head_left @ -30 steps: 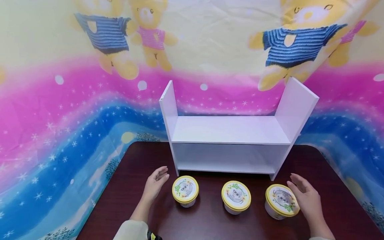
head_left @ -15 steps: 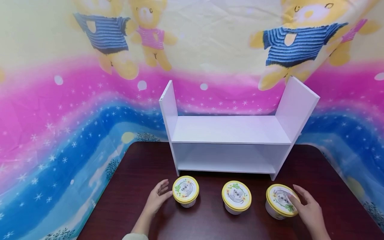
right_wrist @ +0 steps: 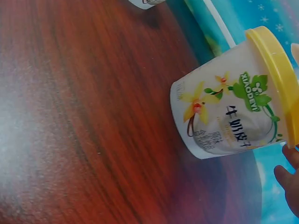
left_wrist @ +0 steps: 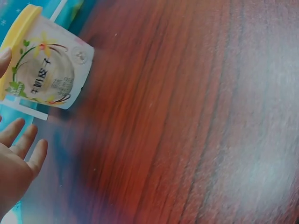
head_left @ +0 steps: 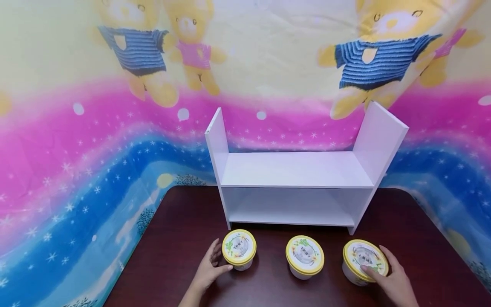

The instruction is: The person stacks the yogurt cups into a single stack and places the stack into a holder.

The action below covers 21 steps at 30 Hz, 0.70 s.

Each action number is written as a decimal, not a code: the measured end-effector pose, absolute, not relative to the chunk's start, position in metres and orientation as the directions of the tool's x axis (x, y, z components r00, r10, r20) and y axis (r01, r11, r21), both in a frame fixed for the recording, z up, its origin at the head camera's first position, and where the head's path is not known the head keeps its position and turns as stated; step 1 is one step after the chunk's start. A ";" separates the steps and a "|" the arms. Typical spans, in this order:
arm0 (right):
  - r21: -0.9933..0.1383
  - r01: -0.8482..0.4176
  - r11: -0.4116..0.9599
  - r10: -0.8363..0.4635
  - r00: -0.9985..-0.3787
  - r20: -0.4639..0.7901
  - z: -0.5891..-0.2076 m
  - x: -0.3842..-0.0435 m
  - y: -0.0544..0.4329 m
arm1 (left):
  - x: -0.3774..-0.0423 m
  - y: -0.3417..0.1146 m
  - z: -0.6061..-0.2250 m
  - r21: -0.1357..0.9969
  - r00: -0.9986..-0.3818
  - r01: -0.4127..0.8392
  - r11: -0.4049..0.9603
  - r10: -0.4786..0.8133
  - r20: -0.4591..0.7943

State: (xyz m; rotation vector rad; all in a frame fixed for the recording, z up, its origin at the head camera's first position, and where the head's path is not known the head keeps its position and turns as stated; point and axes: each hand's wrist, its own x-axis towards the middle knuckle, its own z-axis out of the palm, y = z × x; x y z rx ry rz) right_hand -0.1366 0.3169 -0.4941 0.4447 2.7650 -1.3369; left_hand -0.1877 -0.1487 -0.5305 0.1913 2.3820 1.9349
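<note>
Left hand [head_left: 207, 269]: fingers loosely spread, nothing held, left tub [head_left: 239, 247] just beside; right hand [head_left: 396, 280]: fingers parted at right tub [right_wrist: 229, 105], presumably spanning its wide lid [right_wrist: 280, 81], grip can't tell

It is bright. The shelf [head_left: 297, 168] looks white on top and greyer underneath. In front of the shelf, words on the tub lids [head_left: 304, 255] look fuzzy. Both wrist views show whitish shine on the tabletop [left_wrist: 252, 172].
</note>
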 end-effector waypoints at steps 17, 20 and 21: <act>-0.838 0.195 0.509 0.161 -0.978 -0.130 -0.505 -0.128 0.317 | -0.188 -0.131 -0.541 0.990 -0.986 0.098 0.105 0.142 0.083; -0.842 0.182 0.508 0.165 -0.980 -0.112 -0.506 -0.127 0.315 | -0.187 -0.128 -0.535 0.995 -0.985 0.093 0.047 0.152 0.085; -0.841 0.185 0.509 0.168 -0.979 -0.114 -0.506 -0.127 0.315 | -0.187 -0.127 -0.535 0.995 -0.984 0.095 0.036 0.152 0.089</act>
